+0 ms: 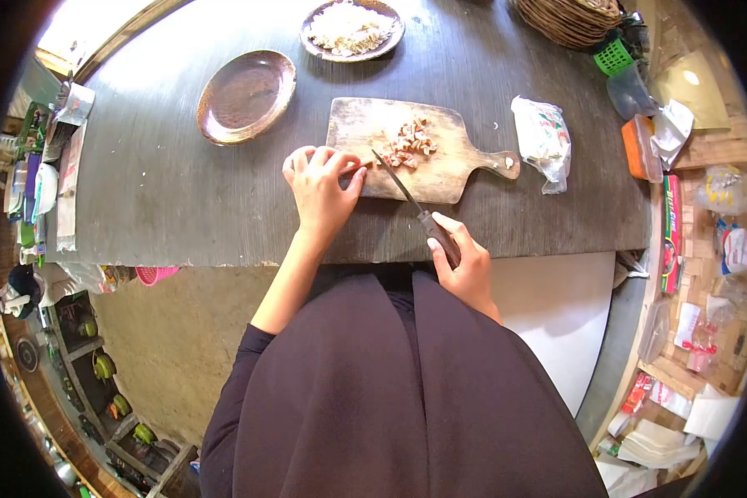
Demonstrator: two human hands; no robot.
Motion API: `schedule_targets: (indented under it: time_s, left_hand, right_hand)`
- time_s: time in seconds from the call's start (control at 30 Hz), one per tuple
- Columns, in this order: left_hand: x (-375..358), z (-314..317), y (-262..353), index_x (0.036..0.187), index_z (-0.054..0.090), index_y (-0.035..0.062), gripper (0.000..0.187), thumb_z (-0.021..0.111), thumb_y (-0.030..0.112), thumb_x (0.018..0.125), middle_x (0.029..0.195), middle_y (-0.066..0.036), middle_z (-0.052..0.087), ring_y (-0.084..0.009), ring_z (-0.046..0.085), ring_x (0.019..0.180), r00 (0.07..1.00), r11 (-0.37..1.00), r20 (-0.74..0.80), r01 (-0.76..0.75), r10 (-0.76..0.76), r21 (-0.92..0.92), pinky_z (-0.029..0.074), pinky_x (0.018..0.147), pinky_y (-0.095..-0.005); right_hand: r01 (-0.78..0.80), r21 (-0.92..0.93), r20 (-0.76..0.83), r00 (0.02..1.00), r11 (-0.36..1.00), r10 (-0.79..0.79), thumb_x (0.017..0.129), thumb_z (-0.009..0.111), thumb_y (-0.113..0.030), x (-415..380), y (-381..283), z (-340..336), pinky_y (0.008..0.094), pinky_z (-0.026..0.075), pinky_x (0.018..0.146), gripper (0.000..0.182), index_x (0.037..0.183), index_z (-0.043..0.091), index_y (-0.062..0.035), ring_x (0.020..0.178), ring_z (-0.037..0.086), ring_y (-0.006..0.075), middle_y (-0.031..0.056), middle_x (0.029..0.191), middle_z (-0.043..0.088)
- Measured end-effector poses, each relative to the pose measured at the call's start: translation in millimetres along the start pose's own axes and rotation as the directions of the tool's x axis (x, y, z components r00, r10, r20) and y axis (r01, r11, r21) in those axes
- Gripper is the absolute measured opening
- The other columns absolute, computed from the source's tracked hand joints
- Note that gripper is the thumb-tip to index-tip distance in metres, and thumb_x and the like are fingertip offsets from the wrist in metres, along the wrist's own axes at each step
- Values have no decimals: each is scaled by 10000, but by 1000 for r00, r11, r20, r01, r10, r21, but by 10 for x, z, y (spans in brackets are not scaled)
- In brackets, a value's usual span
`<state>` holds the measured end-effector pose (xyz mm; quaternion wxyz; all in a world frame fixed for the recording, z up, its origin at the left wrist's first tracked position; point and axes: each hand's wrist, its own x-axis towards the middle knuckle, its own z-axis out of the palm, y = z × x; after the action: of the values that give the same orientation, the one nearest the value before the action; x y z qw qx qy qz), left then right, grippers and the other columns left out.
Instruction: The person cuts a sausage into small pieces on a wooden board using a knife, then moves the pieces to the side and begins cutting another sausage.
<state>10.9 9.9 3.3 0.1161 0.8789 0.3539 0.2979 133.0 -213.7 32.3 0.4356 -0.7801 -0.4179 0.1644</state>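
A worn wooden cutting board (440, 178) lies on the dark table, its handle pointing right. Small reddish-brown chopped pieces (411, 143), perhaps meat or sausage, are heaped on its middle. My right hand (465, 264) is closed around the dark handle of a knife (404, 191), whose blade slants up and left over the board beside the pieces. At the board's left edge, my left hand (324, 184) pinches a thin reddish-brown strip (353, 167) close to the blade. Most of that strip is hidden by the fingers.
A brown plate (247, 95) sits behind the board at left; another plate (398, 37) bears pale shredded food (349, 29). A white plastic packet (543, 143) lies right of the board handle. A wicker basket (568, 18) and orange container (642, 149) stand along the right side.
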Motion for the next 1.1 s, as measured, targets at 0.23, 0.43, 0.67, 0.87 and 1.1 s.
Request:
schedule_targets:
  time_s: [0.23,0.43,0.67,0.87,1.1]
  left_hand:
    - [34,-48,3,930,779,213,101,791,252,838,888,35,675,-243,545,1054,1000,1000,21,17,-17,-13,331,989,-456]
    - [34,-139,-31,945,765,205,120,799,248,838,871,47,662,-237,546,1057,996,999,84,28,-31,38,333,988,-442]
    - [41,-38,-8,947,761,209,130,800,253,831,885,50,667,-232,547,1055,1000,1000,29,-11,11,4,335,981,-440]
    - [36,-141,-19,926,744,208,122,803,255,831,905,54,668,-231,545,1058,997,999,78,23,-27,45,331,974,-437]
    - [33,-67,-38,918,740,212,116,805,255,832,897,56,666,-232,545,1057,998,999,51,20,-22,26,327,977,-437]
  right_hand:
    - [-24,-24,28,999,999,24,942,709,-205,-42,-30,25,404,585,762,383,1316,641,-165,913,744,350,149,1058,754]
    - [25,-35,-5,1000,999,-25,940,713,-198,-43,-22,68,401,587,746,388,1320,639,-164,896,746,348,150,1050,754]
    - [17,-36,-8,1000,999,-18,937,720,-194,-50,-51,56,395,589,740,396,1324,639,-160,890,750,341,153,1051,755]
    - [21,-34,-20,1000,999,-22,935,723,-191,-78,-36,85,393,590,739,392,1318,642,-164,888,752,345,157,1039,757]
    - [-6,-9,-4,1000,1000,6,944,706,-196,-30,-35,101,411,588,775,377,1313,642,-160,929,747,357,159,1061,755]
